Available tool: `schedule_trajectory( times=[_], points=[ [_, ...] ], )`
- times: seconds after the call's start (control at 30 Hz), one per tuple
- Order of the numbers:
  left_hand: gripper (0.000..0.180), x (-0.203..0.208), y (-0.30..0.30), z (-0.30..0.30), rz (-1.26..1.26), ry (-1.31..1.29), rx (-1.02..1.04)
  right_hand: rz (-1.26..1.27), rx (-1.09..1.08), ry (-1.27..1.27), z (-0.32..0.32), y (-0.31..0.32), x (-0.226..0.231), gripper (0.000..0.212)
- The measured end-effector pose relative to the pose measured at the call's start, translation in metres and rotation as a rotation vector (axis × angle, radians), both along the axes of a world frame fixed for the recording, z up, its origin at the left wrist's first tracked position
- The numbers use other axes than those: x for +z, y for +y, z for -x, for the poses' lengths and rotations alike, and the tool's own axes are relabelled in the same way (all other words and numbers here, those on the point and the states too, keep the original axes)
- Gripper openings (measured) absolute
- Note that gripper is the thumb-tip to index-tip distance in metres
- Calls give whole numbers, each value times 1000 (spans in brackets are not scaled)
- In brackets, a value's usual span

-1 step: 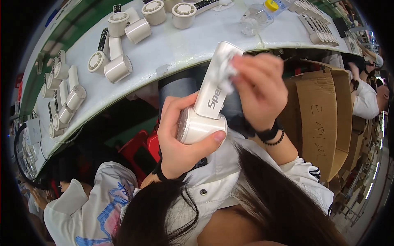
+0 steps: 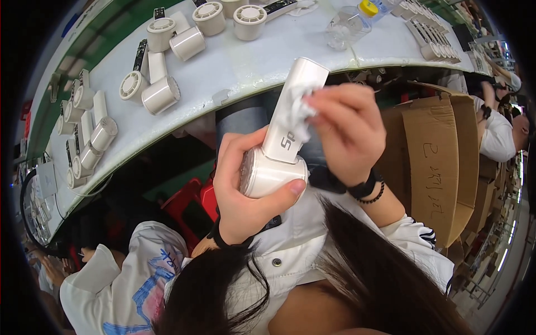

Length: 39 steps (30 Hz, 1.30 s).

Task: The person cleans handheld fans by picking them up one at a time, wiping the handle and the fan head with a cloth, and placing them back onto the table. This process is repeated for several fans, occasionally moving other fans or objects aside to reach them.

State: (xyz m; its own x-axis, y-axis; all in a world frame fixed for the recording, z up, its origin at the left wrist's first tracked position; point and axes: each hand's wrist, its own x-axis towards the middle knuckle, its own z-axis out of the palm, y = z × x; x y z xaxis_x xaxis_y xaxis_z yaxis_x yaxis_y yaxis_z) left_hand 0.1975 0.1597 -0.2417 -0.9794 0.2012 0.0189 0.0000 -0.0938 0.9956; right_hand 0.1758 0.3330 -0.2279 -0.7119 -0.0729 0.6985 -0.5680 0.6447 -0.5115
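Observation:
My left hand (image 2: pixel 240 187) is wrapped round the cylindrical head of a white handheld device (image 2: pixel 276 174), a short drum with a flat handle that points up and away. Dark printing on the handle is partly covered. In the pinched fingers of my right hand (image 2: pixel 352 128) is a crumpled white cloth (image 2: pixel 297 110), pressed on the handle's flat face. The device is held in the air in front of the bench's near edge.
On the curved white bench (image 2: pixel 234 64) stand several similar white devices (image 2: pixel 160 94), some with dark circuit boards showing. A clear bottle with a yellow cap (image 2: pixel 349 27) is at the back. An open cardboard box (image 2: pixel 432 162) stands right, a red stool (image 2: pixel 190 204) lower left. Other people are at both sides.
My right hand and the cloth have slid a little down the handle toward the device's head, covering more of the printing. My left hand keeps its grip almost unmoved.

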Motion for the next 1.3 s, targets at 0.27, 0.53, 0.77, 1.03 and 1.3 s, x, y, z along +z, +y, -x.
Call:
schedule_trajectory(
  times=[0.27,0.53,0.77,1.03,1.3],
  points=[
    [65,-2,0,-3,94,229,28,298,-32,-135,-6,-7,0,16],
    [65,-3,2,-5,210,338,53,338,-135,-148,-3,-8,-1,10],
    [70,-4,4,-6,334,489,122,415,-194,-120,0,-11,-4,10],
    [71,-1,5,-2,418,617,146,349,-166,-143,-6,-8,-11,10],
    [70,-1,21,1,616,936,133,1183,-37,-190,14,-18,15,17]
  ],
)
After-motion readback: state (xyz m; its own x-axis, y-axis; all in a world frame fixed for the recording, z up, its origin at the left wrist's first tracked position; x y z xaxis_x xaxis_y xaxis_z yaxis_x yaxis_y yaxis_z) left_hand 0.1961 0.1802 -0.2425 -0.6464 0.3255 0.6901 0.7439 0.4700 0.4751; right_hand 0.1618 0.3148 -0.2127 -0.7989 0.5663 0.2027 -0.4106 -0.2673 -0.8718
